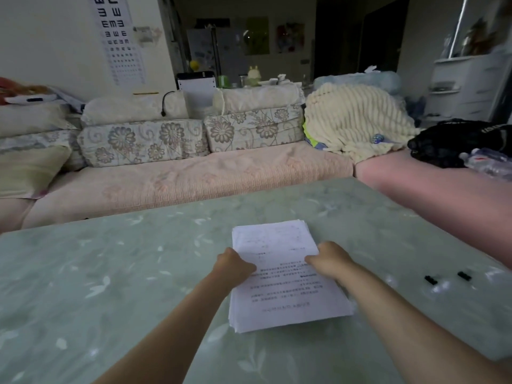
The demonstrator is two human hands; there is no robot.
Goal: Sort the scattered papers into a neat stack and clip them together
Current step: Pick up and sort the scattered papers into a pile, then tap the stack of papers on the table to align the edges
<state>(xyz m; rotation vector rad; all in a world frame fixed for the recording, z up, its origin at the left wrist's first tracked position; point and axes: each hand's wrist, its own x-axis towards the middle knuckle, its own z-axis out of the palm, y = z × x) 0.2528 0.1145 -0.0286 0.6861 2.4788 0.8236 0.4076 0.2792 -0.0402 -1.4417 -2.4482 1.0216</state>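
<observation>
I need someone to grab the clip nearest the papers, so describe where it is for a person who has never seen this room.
Start at the green glass table in front of the sofa. Right of the paper stack held by both hands lie two small black clips. The one wanted is the left clip, closer to the stack; the other clip lies further right.

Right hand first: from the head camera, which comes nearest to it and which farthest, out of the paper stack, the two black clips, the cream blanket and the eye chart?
From the right hand:
1. Paper stack, touching it, under both hands.
2. Black clips, to its right on the table; the inner one is nearer.
3. Cream blanket, on the sofa beyond.
4. Eye chart, on the far-left wall.
</observation>
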